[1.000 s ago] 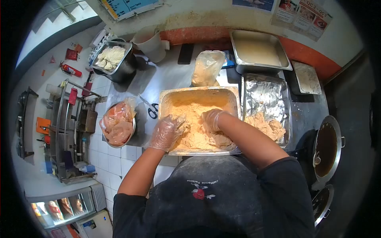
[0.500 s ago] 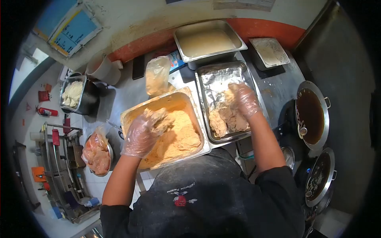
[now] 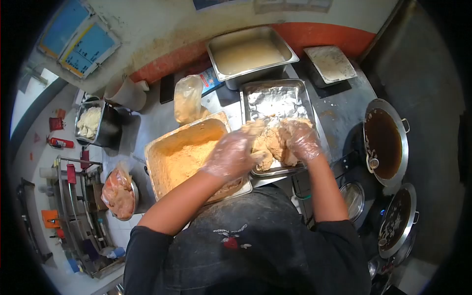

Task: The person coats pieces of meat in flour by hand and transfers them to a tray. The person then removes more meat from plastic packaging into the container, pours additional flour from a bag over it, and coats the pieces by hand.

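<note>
My left hand [image 3: 231, 153], in a clear plastic glove and slightly blurred, is over the tub's right rim and reaches the tray. Its fingers are closed around a flour-coated chicken piece [image 3: 253, 129]. Also gloved, my right hand [image 3: 302, 141] is inside the foil-lined metal tray [image 3: 278, 98], its crumb-caked fingers curled on a coated piece at the right. More coated chicken pieces [image 3: 273, 142] lie between the hands in the near half of the tray. To the left is the tub [image 3: 153, 162] of orange-tan breading flour [image 3: 184, 160].
Behind the tray stands a deep pan of pale liquid [image 3: 253, 56]. A bag of breading [image 3: 188, 98] leans behind the tub. At left are a bowl of raw chicken in plastic [image 3: 119, 191] and a container of white dough-like stuff [image 3: 90, 122]. Woks of dark oil [image 3: 386, 142] stand at right.
My left hand has moved right, from above the flour tub to the tray, carrying a coated piece. My right hand has shifted slightly nearer within the tray.
</note>
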A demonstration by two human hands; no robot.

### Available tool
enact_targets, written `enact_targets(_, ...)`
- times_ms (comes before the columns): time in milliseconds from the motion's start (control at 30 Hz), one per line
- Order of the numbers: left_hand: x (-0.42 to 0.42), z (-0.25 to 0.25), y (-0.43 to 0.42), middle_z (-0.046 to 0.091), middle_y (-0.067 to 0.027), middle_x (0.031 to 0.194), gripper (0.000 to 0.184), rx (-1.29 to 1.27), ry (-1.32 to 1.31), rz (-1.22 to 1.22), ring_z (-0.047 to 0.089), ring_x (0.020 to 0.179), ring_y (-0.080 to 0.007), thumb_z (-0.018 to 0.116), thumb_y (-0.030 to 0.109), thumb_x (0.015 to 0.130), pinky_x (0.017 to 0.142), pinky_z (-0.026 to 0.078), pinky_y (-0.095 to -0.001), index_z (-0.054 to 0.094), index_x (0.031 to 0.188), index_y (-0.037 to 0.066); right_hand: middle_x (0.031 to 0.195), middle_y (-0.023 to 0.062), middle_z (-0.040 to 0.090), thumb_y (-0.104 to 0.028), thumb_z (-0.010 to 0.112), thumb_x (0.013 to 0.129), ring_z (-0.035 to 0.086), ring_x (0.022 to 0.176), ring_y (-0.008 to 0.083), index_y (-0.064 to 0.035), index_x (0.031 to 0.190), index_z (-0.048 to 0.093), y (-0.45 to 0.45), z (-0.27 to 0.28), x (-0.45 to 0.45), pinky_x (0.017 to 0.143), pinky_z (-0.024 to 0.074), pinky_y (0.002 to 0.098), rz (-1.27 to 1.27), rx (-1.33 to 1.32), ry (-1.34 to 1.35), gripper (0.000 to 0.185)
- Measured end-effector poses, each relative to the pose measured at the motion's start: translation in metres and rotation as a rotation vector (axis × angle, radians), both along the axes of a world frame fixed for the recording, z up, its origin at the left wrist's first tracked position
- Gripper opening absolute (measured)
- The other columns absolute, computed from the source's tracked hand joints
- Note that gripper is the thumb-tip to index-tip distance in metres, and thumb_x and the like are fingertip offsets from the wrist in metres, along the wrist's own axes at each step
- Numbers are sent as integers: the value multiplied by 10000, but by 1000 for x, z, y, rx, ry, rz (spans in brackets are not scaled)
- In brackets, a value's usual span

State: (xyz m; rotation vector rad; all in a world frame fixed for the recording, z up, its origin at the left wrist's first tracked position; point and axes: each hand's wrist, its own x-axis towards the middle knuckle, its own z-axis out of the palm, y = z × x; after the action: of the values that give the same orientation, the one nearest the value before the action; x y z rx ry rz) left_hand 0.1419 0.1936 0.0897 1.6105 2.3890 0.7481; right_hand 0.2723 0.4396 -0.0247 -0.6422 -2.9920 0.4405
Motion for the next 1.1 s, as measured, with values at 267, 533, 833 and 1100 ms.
enact_targets(267,-34,-34,-167,731,-262,1278,757,-746,-156,566,701,1205,-407,777,520,908,1101,514,-467,592,1460,36,1365,230,646,-122,679,912,645,1235,398,-42,1293,719,-53,46,-24,1050,550,513,163,33,207,391)
enact_targets(533,-28,-70,-197,656,-325,1405,1022,-861,-450,354,641,1321,-425,807,540,841,1119,497,-445,447,1581,-66,1199,137,782,-230,686,990,759,1096,335,-86,1212,776,-208,100,-131,906,618,473,969,132,-634,279)
enact_targets(833,-29,-58,-207,639,-258,1463,795,-558,-651,429,644,1327,-373,813,295,827,1129,503,-391,555,1547,78,1225,179,754,-258,699,980,754,1145,352,-69,1293,700,-229,49,-123,855,630,475,881,166,-502,365)
enact_targets(1100,-32,-81,-179,651,-233,1458,753,-594,-571,475,634,1325,-364,828,368,867,1149,476,-407,581,1539,133,1185,228,733,-215,687,987,754,1081,369,-69,1226,707,-227,30,-120,877,620,446,825,162,-482,282)
